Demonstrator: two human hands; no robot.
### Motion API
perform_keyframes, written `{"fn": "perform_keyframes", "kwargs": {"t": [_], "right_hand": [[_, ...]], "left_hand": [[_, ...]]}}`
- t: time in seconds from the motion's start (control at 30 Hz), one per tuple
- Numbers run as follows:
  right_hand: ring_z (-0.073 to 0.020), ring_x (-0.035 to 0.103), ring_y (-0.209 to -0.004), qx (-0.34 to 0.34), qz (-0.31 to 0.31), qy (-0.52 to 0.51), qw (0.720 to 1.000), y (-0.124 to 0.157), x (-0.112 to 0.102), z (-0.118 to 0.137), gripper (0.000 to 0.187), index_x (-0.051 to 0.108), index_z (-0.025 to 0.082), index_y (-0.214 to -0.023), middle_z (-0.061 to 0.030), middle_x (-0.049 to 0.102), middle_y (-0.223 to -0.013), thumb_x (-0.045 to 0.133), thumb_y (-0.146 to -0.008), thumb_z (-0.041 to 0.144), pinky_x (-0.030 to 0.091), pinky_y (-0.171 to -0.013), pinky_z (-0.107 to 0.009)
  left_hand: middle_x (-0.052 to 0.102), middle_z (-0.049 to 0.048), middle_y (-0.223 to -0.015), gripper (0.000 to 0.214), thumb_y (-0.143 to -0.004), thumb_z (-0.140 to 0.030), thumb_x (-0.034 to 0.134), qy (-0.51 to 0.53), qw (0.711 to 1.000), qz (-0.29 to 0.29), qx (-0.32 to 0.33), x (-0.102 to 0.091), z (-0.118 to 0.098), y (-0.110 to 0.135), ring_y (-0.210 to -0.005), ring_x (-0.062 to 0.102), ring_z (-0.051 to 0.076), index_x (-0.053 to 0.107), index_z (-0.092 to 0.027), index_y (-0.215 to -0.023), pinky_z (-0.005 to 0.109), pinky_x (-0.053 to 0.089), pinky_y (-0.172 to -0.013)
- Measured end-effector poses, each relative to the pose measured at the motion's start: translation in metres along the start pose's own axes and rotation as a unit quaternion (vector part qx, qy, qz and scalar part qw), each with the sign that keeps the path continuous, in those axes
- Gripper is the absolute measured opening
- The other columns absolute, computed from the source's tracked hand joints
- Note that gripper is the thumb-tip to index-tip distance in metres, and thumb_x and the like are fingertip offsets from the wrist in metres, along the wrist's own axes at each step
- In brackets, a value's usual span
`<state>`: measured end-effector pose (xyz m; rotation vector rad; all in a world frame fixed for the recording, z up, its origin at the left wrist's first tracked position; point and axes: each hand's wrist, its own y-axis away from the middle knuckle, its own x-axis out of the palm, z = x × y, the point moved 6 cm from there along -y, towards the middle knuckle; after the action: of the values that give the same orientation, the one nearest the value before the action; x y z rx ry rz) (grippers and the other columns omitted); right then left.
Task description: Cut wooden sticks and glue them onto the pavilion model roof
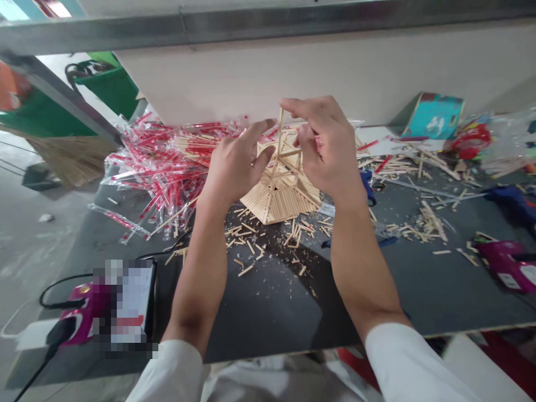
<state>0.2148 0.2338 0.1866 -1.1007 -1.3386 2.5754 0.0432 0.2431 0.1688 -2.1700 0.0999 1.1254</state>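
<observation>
Wooden stick model (280, 195) sits on the dark tabletop (259, 318), roughly mid-frame: wide hexagon-like base of pale sticks laid side by side, with a thin stick frame rising from it, slightly tilted in view. Both hands are up at the frame. Right hand (324, 148) is at the top, fingers (312, 131) curled in around the upper sticks, apparently gripping there, though the hand hides part of the contact. Left hand (237, 164) is just left of the frame, fingers (255, 131) spread wide open, holding nothing, no clear contact. White sleeves (410, 357) show at the bottom of the view.

Behind and left of the model, a big heap of clear plastic packs (159, 162) with red print, wooden sticks inside, some packs torn, some sticks spilling out. Loose stick pieces (251, 240) and shavings are scattered in front of the model, with more bits (429, 220) to its right.

Right of the model, a blue glue gun (502, 204) and a magenta glue gun (508, 265) lie on the tabletop. Far right at the back, a clear plastic bag (506, 145) holds mixed items, too blurred to tell, beside a teal box (433, 117). Front-left of the model, another magenta device (79, 315) sits partly behind a pixelated patch, with a black cord (62, 285) nearby. Well left of the model, off the tabletop, is a green bin (106, 89).
</observation>
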Motion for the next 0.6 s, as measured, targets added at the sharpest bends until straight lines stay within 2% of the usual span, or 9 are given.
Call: {"fn": "perform_keyframes", "kwargs": {"t": [0.17,0.3,0.43,0.6], "right_hand": [[-0.0251,0.066,-0.116,0.018,-0.002,0.004,1.0,0.0001,-0.0013,-0.0013,0.044,0.052,0.044,-0.149,-0.0082,0.063,-0.133,0.033,-0.11,0.045,0.062,-0.092,-0.041],[-0.0262,0.065,-0.118,0.038,-0.008,0.005,0.999,0.0008,-0.0022,-0.003,0.046,0.047,0.046,-0.153,-0.0079,0.063,-0.133,0.033,-0.109,0.045,0.063,-0.094,-0.044],[-0.0258,0.064,-0.119,0.037,-0.006,-0.003,0.999,0.0007,-0.001,-0.0018,0.045,0.051,0.045,-0.151,-0.0082,0.064,-0.13,0.034,-0.109,0.043,0.062,-0.095,-0.044],[-0.0248,0.067,-0.112,0.023,0.006,0.002,1.0,0.0001,0.0004,-0.0006,0.046,0.053,0.043,-0.15,-0.0087,0.063,-0.131,0.031,-0.109,0.046,0.062,-0.095,-0.044]], "left_hand": [[0.071,0.0049,-0.087,0.044,-0.105,-0.04,0.053,-0.005,1.0,0.01,-0.016,-0.0001,0.0003,-0.0006,-0.091,0.074,0.024,0.054,-0.024,-0.147,0.04,0.053,-0.1],[0.07,0.0041,-0.084,0.044,-0.106,-0.041,0.052,-0.002,1.0,0.004,-0.013,-0.0003,0.0002,-0.0007,-0.089,0.073,0.023,0.054,-0.024,-0.146,0.039,0.053,-0.1],[0.068,0.0024,-0.079,0.043,-0.106,-0.04,0.052,-0.001,1.0,0.003,-0.005,-0.0003,-0.0006,-0.0002,-0.09,0.074,0.023,0.055,-0.024,-0.146,0.038,0.053,-0.101],[0.071,0.0039,-0.088,0.044,-0.105,-0.037,0.052,0.004,1.0,0.006,-0.002,-0.0003,-0.0023,-0.0001,-0.097,0.073,0.024,0.054,-0.025,-0.147,0.037,0.053,-0.099]]}}
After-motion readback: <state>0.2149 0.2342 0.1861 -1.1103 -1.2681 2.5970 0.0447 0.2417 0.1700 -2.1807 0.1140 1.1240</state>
